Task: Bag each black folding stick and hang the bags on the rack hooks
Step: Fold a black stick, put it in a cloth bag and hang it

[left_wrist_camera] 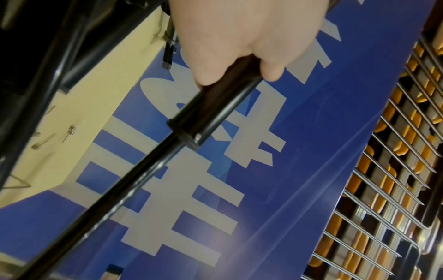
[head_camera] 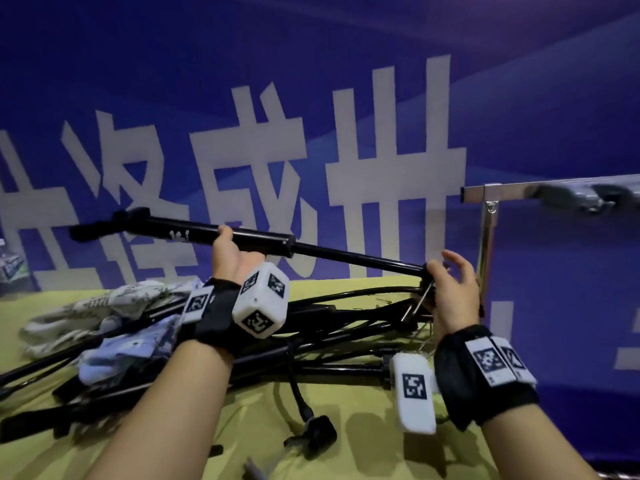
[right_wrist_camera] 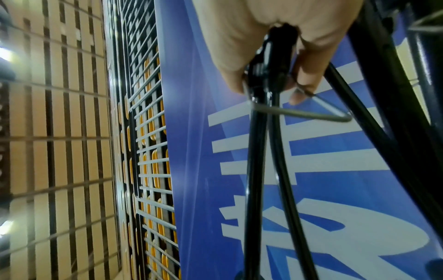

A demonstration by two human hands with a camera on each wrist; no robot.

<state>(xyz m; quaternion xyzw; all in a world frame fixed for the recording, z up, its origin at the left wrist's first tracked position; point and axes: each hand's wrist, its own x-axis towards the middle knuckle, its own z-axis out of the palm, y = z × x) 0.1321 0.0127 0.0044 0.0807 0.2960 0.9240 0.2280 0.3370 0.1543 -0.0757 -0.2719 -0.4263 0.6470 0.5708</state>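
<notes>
A black folding stick [head_camera: 194, 231] is held up above the table, sloping down to the right. My left hand [head_camera: 231, 249] grips its thick middle tube [left_wrist_camera: 225, 96] from below. My right hand [head_camera: 450, 285] pinches the thin end joint [right_wrist_camera: 271, 75], where a metal wire loop [right_wrist_camera: 309, 113] hangs. More black sticks [head_camera: 311, 344] lie piled on the yellow-green table [head_camera: 263, 434]. Pale patterned bags [head_camera: 104, 310] lie at the left of the pile. The metal rack bar [head_camera: 502, 192] stands at the right, with grey hooks [head_camera: 575, 197] on it.
A blue banner [head_camera: 311, 133] with large white characters stands right behind the table. A black strap with a clip [head_camera: 311, 431] lies on the cloth near me. A wire grid wall [left_wrist_camera: 383, 170] rises behind the banner.
</notes>
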